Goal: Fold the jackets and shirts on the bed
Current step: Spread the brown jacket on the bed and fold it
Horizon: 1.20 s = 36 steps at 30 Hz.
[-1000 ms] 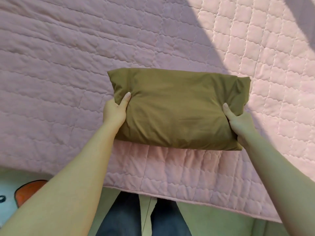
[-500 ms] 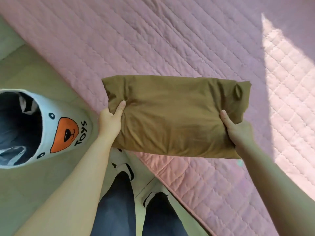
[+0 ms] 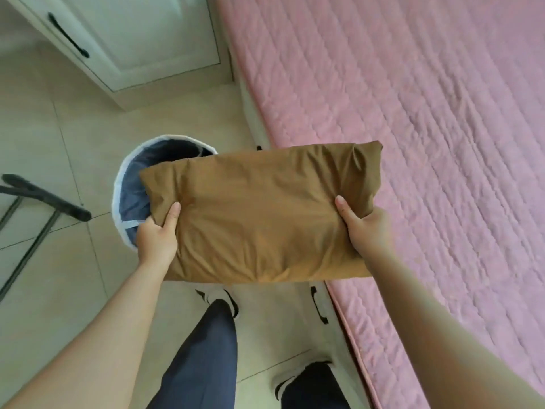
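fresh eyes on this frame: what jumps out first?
The folded brown garment, held in mid-air at centre frame by the left hand and right hand, one at each end. To the right, the pink quilted bed fills the frame. Behind the garment's left end, a round white basket stands on the tiled floor, with grey-blue cloth inside.

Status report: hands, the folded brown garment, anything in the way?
Left hand and right hand grip folded brown garment by its ends. Held off the bed, partly above the basket. Nothing blocking.
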Tool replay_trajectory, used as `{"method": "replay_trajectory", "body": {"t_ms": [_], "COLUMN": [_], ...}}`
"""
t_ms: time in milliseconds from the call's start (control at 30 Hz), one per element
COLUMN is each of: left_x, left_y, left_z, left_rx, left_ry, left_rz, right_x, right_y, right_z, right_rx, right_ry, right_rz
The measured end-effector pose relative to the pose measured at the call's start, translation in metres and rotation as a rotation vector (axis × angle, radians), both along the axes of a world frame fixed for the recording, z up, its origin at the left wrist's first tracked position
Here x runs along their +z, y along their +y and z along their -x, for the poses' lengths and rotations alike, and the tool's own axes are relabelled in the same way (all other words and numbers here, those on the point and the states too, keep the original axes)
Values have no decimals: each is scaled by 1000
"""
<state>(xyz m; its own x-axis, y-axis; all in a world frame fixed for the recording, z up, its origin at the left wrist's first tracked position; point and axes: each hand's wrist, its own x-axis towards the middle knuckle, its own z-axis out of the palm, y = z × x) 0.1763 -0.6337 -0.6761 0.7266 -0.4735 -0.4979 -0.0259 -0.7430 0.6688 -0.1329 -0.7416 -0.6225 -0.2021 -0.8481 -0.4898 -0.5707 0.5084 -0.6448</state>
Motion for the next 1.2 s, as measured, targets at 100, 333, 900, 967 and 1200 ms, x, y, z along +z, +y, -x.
{"method": "replay_trajectory", "body": {"t_ms": [100, 333, 900, 967, 1200], "left_x": [-18, -67, -201, -228, -321], "left_y": [4, 6, -25, -26, -38], "left_z": [-58, -123, -110, -113, -111], "left_rx": [152, 375, 378, 428, 338], "left_ry": [28, 148, 35, 80, -72], "left_rz": [-85, -175, -462, -487, -640], "right_x": [-9, -35, -251, -284, -390], "right_y": [-25, -73, -60, -69, -86], "right_z": [-84, -238, -332, -322, -315], "right_rx": [123, 502, 699, 608, 523], "right_ry": [94, 232, 344, 308, 267], "right_rz": [0, 4, -236, -283, -331]}}
